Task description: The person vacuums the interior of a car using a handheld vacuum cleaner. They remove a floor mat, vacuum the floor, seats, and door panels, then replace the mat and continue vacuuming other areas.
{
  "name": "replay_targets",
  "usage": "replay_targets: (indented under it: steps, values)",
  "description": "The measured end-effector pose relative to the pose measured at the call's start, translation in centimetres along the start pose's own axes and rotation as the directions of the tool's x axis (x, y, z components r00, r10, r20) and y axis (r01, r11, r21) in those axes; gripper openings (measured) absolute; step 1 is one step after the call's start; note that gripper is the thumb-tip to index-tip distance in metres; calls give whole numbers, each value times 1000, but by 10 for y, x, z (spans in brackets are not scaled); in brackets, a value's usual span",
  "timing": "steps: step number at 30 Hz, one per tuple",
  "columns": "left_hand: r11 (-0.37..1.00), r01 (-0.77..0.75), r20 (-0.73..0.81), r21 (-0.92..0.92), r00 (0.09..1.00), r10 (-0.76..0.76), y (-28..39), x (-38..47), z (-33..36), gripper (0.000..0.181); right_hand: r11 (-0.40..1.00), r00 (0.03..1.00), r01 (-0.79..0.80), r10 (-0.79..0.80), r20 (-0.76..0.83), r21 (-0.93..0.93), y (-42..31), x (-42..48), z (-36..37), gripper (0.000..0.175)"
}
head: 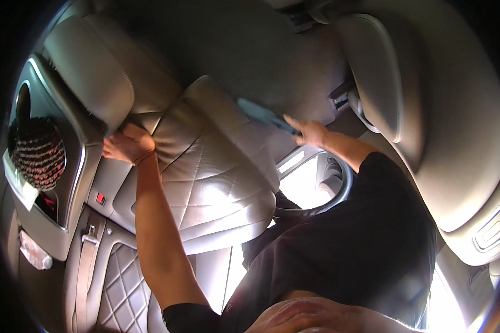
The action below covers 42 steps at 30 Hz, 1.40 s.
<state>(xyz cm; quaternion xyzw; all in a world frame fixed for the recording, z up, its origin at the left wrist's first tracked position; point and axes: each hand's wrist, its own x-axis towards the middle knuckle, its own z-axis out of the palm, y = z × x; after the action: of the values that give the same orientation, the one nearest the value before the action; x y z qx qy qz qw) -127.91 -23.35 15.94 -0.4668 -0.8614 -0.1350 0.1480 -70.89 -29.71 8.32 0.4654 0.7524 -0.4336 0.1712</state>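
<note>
My right hand (313,132) grips the dark handle of a bluish-grey, flat-headed tool (260,112), probably a brush. Motion blur hides its exact kind. Its head is over the dark car floor (250,54), beside the front edge of the quilted leather rear seat (208,166); whether it touches the floor I cannot tell. My left hand (130,143) leans on the seat by the corner of the centre armrest console, fingers curled. Whether those fingers close on anything is hidden.
A ribbed hose (345,189) curves beside my body. The front seat back (433,108) bulges in at right. A dark woven item (39,154) lies in the centre console (77,125). A red buckle (100,199) and a belt (86,274) are at left.
</note>
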Motion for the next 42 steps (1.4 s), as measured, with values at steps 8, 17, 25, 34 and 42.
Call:
replay_targets:
  steps: [8,17,25,34,42]
  values:
    - [992,-72,-163,-106,985,55,-4,4,12,61,946,952,-275,243,-188,-169,13,38,18,83]
    - [993,8,-91,-115,996,-19,-24,7,29,64,885,884,-407,444,-145,227,-24,-49,97,85]
    - [992,-57,-105,-114,993,45,-24,11,31,65,778,741,-446,598,-305,442,-29,2,32,82]
    - [993,-69,-127,-95,990,57,-25,7,32,66,914,752,-321,406,-519,249,-28,59,8,80]
    - [994,-105,-153,-21,983,100,-16,0,23,55,947,887,-249,307,-344,204,-51,-22,47,84]
